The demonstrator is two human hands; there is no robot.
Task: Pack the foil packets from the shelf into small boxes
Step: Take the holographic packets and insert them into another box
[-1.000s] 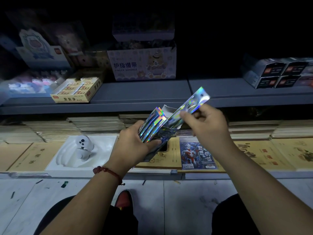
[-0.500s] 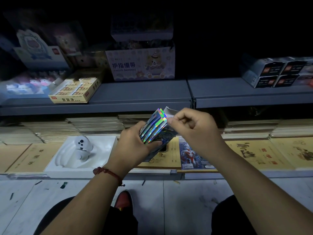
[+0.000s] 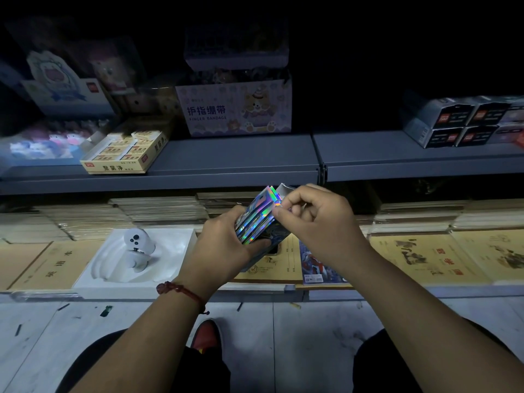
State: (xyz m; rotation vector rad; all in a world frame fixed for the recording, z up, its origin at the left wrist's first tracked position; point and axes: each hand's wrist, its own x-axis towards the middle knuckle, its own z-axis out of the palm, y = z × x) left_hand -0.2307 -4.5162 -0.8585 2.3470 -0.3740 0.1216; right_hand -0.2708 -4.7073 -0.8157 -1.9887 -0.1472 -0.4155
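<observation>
v dim, top near black; rainbow glare on foil packets (image 3: 255, 219); left edge blurry, fisheye bend.

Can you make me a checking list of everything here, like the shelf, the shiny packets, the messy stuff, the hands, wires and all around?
Surface: lower shelf, covered with flat notebooks.
Job's things: foil packets stand fanned in a small box with its flap up.
Clutter: white toy in a white tray; bandage box, yellow box and dark boxes on the upper shelf.
Hands: left hand grips the small box; right hand pinches the top of the foil packets.
Cables: nothing seen.
Surroundings: dim light; tiled floor and a red shoe below.
</observation>
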